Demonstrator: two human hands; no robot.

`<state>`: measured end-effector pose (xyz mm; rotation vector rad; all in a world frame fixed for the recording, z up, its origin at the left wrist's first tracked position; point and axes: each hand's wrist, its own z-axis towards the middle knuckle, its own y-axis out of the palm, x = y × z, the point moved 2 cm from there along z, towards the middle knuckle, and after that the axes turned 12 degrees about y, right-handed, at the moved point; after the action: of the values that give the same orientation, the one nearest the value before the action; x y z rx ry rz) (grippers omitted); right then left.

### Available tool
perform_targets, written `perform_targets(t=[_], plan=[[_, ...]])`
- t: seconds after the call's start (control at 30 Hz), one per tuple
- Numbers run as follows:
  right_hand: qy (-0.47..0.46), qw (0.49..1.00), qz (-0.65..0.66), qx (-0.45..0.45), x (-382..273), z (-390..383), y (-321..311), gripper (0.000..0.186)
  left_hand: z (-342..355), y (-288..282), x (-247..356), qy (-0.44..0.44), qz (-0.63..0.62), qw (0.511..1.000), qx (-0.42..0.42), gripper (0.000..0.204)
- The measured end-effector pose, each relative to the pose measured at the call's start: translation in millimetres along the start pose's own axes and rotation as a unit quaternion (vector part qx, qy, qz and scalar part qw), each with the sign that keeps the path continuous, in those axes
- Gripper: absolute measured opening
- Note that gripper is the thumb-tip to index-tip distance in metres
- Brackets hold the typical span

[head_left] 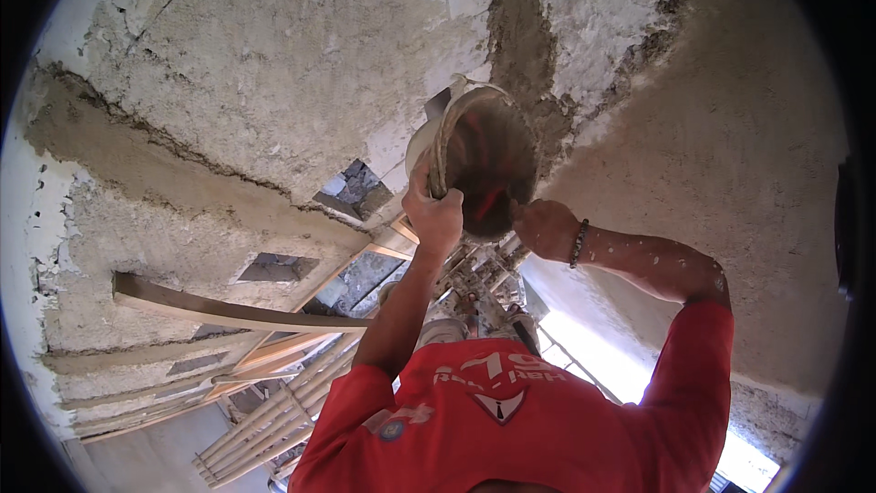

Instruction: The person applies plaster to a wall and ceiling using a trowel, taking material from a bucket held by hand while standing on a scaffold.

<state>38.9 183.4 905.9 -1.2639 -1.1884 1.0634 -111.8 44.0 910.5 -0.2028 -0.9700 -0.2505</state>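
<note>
Hanging overhead between the two raised hands, a round bucket (488,160) sits close against the rough plastered wall (274,64), its dark, reddish inside turned toward the camera and its pale outer wall showing along the upper left edge. A thin curved handle (444,141) arcs over the rim on that side.

The left hand (434,215) is clamped around the lower end of this handle at the bucket's left rim, fingers curled shut, the bare forearm rising steeply from the elbow below. The right hand (546,228) is closed into a loose fist pressed against the bucket's lower right rim; whether it grips the rim or only braces it cannot be told. A dark beaded bracelet (578,243) circles the right wrist, and pale specks dot that forearm, which runs out to the right and bends sharply down at the elbow into a red sleeve. The hands are apart, one on each side of the bucket.

Below the hands lies the red shirt (511,420) with a light print on it. Just above the bucket a patch of darker, wet-looking mortar (522,46) streaks the wall. Down and to the left of the left hand, wooden planks and poles (274,402) form scaffolding against the wall.
</note>
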Motion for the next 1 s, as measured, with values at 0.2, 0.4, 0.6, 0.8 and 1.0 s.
perform_targets(t=[0.2, 0.4, 0.6, 0.8, 1.0], plan=[[0.008, 0.999, 0.008, 0.049, 25.4, 18.8, -59.4, 0.031, 3.8, -8.3, 19.7, -0.031, -0.024, 0.999, -0.02, 0.055], [-0.012, 0.997, 0.028, -0.069, 19.5, 5.6, -27.2, 0.031, 5.7, -10.9, 4.8, -0.005, -0.043, 0.996, -0.081, 0.06], [0.056, 0.981, -0.145, 0.116, 40.9, 16.2, -99.7, 0.031, 15.4, -9.0, 14.5, 0.057, -0.04, 0.996, -0.05, 0.062], [0.045, 0.976, -0.209, 0.036, 13.7, 23.5, -61.3, 0.032, 29.0, -9.5, 21.8, 0.143, -0.024, 0.985, -0.091, 0.064], [0.044, 0.994, -0.045, -0.092, 7.8, 13.6, -71.0, 0.042, 25.9, -22.5, 21.4, 0.08, -0.029, 0.992, -0.09, 0.059]])
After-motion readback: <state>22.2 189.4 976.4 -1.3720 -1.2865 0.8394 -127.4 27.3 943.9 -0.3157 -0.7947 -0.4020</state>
